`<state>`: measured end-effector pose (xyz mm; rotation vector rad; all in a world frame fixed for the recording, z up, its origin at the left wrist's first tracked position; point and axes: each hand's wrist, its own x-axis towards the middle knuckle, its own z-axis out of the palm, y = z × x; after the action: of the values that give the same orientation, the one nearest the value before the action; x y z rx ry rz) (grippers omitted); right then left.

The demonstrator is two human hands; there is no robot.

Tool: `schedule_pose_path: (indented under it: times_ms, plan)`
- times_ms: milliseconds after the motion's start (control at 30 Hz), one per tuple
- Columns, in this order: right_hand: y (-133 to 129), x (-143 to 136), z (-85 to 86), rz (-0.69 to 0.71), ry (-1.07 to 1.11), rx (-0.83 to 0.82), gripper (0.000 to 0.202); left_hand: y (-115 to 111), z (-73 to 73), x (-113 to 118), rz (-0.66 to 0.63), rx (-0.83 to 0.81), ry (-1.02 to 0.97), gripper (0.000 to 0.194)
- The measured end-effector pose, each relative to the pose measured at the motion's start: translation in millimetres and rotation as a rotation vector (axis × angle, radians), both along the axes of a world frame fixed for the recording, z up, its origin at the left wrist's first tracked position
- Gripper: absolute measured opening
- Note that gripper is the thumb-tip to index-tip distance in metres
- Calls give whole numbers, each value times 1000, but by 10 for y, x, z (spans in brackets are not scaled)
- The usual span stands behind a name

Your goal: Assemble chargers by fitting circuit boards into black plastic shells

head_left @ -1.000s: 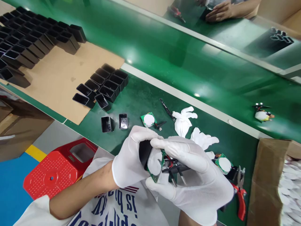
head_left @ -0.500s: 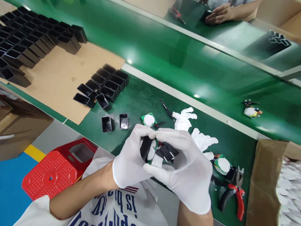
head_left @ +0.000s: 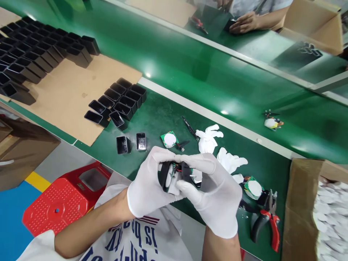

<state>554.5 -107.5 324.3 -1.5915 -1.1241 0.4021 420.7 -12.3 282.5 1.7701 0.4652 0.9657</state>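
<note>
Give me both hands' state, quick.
Left hand: closed around the black housing.
Right hand: closed on the black part wired to the circuit board, pressed against the housing.

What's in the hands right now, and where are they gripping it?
Both gloved hands hold one small assembly. The left hand wraps the black casing from its outer end. The right hand pinches the black plug piece with its circuit board against the casing's open end.
</note>
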Motion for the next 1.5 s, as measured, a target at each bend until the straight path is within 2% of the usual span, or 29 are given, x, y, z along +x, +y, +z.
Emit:
schedule_pose_path:
  times_ms: [133, 267, 400, 467, 567, 633, 700, 733, 867, 1033, 1200, 1267, 1367, 1500]
  plan:
    - [-63, -20, -66, -37, 15, 55, 18, -28, 32, 42, 43, 54, -46, 74]
    - [-85, -47, -83, -53, 7, 83, 23, -44, 29, 60, 39, 47, -61, 65]
    - [-68, -57, -114, -52, 13, 85, 31, -18, -48, 90, 31, 26, -96, 62]
    - [-92, -49, -143, -113, -78, 108, 36, 14, -97, 118, 27, 11, -109, 64]
    - [-206, -51, -191, -224, -349, 240, 41, 63, -148, 156, 51, 16, -102, 64]
    - [-294, -92, -224, -169, -470, 269, 44, 82, -158, 164, 72, 33, -63, 64]
    - [-336, -171, -262, -118, -494, 209, 45, 82, -151, 149, 90, 52, -25, 60]
    - [-331, -218, -280, -145, -485, 171, 44, 76, -142, 133, 110, 63, -13, 56]
    - [-194, -348, -313, -262, -359, -26, 45, 40, -80, 12, 156, 55, 116, 52]
    - [-64, -371, -262, -198, -51, -181, 39, -2, 5, -197, 118, 16, 285, 59]
    - [-214, -628, -373, -180, 238, -248, 32, -182, 71, -433, 231, -28, 437, 52]
    - [-332, -756, -452, -108, 410, -284, 46, -272, 111, -507, 246, -63, 511, 50]
    - [-500, -856, -527, 20, 639, -351, 76, -367, 188, -549, 152, -154, 574, 42]
    - [-627, -813, -516, -9, 722, -294, 97, -402, 252, -500, -27, -339, 531, 26]
